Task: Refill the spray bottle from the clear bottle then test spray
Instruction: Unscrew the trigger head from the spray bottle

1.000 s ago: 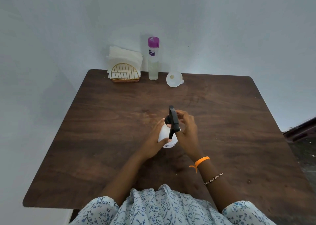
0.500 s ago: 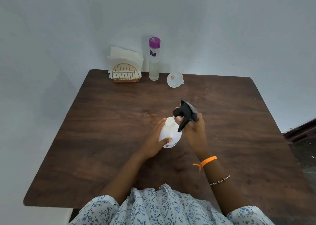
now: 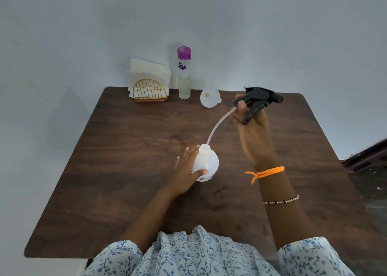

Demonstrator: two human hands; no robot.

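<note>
The round white spray bottle (image 3: 206, 163) stands on the dark wooden table (image 3: 129, 150), its neck uncapped. My left hand (image 3: 185, 171) holds its body from the left, thumb across the front. My right hand (image 3: 251, 127) grips the black spray head (image 3: 258, 101), lifted up and to the right of the bottle. Its thin translucent tube (image 3: 217, 124) curves down, and the tube's tip is still at the bottle's mouth. The tall clear bottle (image 3: 184, 76) with a purple cap stands at the table's far edge, partly filled. A white funnel (image 3: 210, 98) lies just right of it.
A gold wire napkin holder (image 3: 150, 90) with white napkins sits at the far left of the table, next to the clear bottle. A pale wall rises right behind the table. A dark ledge (image 3: 368, 154) shows beyond the right edge.
My right hand has pulled the black spray head off the bottle and raised it up and to the right, drawing the tube almost out. My left hand stays on the bottle.
</note>
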